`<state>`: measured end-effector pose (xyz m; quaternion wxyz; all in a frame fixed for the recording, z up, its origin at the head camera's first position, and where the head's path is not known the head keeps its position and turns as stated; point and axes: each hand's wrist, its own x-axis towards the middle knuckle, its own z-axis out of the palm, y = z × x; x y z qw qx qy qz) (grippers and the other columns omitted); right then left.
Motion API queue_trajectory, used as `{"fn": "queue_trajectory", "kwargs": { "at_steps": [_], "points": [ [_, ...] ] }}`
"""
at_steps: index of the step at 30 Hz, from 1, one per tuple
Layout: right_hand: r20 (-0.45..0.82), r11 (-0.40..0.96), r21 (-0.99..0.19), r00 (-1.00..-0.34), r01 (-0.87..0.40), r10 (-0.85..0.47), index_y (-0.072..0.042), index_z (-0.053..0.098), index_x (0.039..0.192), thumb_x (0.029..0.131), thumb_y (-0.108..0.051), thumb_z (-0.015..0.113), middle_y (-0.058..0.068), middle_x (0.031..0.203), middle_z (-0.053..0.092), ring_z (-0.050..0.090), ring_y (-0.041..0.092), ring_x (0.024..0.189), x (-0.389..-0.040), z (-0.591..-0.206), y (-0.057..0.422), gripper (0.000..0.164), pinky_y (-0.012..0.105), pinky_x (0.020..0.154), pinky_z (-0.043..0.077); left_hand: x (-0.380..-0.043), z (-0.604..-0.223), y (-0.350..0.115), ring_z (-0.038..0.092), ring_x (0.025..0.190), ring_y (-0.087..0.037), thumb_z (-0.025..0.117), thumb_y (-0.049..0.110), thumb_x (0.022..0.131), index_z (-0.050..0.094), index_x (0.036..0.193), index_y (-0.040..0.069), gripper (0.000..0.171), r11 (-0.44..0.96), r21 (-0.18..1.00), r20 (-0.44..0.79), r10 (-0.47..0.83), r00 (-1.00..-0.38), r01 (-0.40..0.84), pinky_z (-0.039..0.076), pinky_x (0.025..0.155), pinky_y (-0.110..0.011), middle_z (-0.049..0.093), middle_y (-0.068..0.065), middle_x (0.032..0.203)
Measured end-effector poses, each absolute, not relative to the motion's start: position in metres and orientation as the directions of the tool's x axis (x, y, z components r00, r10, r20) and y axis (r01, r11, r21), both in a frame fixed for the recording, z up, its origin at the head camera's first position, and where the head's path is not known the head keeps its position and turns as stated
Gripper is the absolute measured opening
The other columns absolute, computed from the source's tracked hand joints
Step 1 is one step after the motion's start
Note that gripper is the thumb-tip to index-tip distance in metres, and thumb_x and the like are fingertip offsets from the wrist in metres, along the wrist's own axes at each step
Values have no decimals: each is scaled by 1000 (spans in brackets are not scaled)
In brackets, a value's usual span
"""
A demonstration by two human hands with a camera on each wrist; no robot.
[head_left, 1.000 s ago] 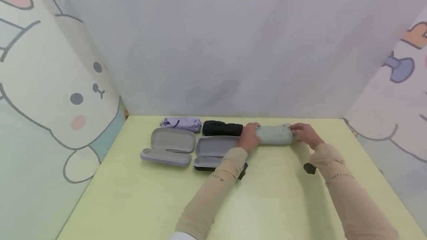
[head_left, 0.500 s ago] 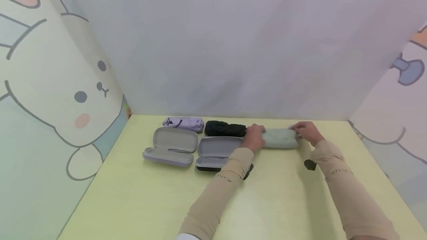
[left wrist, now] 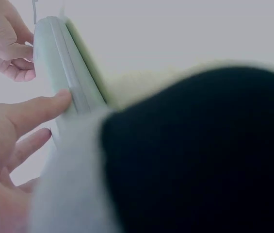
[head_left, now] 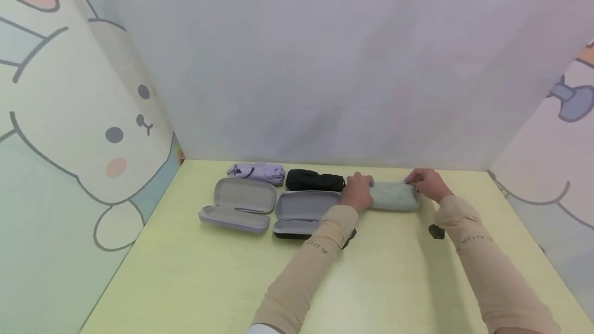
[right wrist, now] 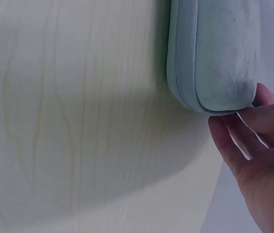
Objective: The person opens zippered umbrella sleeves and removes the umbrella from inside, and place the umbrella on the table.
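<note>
A pale green zip case (head_left: pixel 394 196) lies closed at the table's back right. My left hand (head_left: pixel 358 193) holds its left end; in the left wrist view an index fingertip rests by the zip band of the case (left wrist: pixel 54 63). At the opposite end, my right hand (head_left: pixel 428 183) pinches the back corner. The right wrist view shows thumb and fingers of that hand (right wrist: pixel 263 145) meeting at the end of the case (right wrist: pixel 229 53). What small part sits between those fingertips I cannot tell.
Left of the hands stand two opened cases, one lilac (head_left: pixel 234 220) and one black with grey lining (head_left: pixel 306 205), partly behind the left forearm. Behind them lie a lilac rolled bundle (head_left: pixel 257 173) and a black one (head_left: pixel 315 180). A curtain-like wall (head_left: pixel 325 66) rises behind the table.
The green case has shifted slightly toward the table's front and right, and both hands have stayed at its ends. The right hand's fingers have closed in on the back corner.
</note>
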<state>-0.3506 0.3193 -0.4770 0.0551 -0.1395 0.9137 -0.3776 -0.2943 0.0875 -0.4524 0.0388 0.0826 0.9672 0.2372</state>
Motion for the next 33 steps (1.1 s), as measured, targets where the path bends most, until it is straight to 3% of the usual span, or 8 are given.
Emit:
{"fn": "queue_trajectory", "kwargs": {
  "at_steps": [4, 10, 15, 23, 33],
  "points": [
    [61, 714, -651, -955, -258, -289, 11, 62, 87, 80, 12, 57, 23, 86, 65, 62, 34, 81, -353, -478, 320, 8, 30, 61, 50, -294, -451, 89, 50, 99, -20, 77, 14, 77, 65, 119, 21, 44, 884, 443, -35, 180, -983, 146, 46, 64, -29, 53, -1, 110],
    [85, 767, -591, -965, -249, -247, 8, 64, 80, 68, 15, 51, 19, 80, 65, 61, 35, 80, -356, -479, 319, 19, 43, 70, 48, -296, -452, 91, 55, 91, -15, 79, 16, 74, 66, 116, 20, 44, 882, 428, -7, 220, -976, 196, 46, 68, -25, 54, 0, 105],
    [79, 775, -590, -971, -227, -224, 9, 66, 79, 69, 13, 53, 21, 82, 66, 60, 36, 81, -356, -479, 320, 16, 46, 72, 48, -297, -454, 90, 55, 90, -15, 80, 16, 74, 66, 116, 18, 44, 876, 428, 5, 243, -970, 222, 46, 69, -23, 54, -1, 104],
    [118, 754, -604, -965, -258, -235, 9, 68, 82, 73, 11, 54, 22, 84, 68, 61, 38, 84, -359, -487, 321, 17, 42, 72, 47, -300, -458, 85, 55, 104, -19, 82, 19, 71, 65, 119, 19, 51, 865, 455, 10, 233, -972, 213, 47, 81, -26, 60, -1, 112],
    [92, 771, -574, -957, -277, -275, 11, 66, 84, 74, 12, 51, 27, 89, 65, 59, 45, 89, -361, -491, 324, 19, 54, 78, 46, -306, -471, 83, 53, 92, -15, 85, 11, 63, 58, 121, 13, 64, 770, 626, -24, 175, -984, 121, 46, 77, -22, 56, -4, 110]
  ]
}}
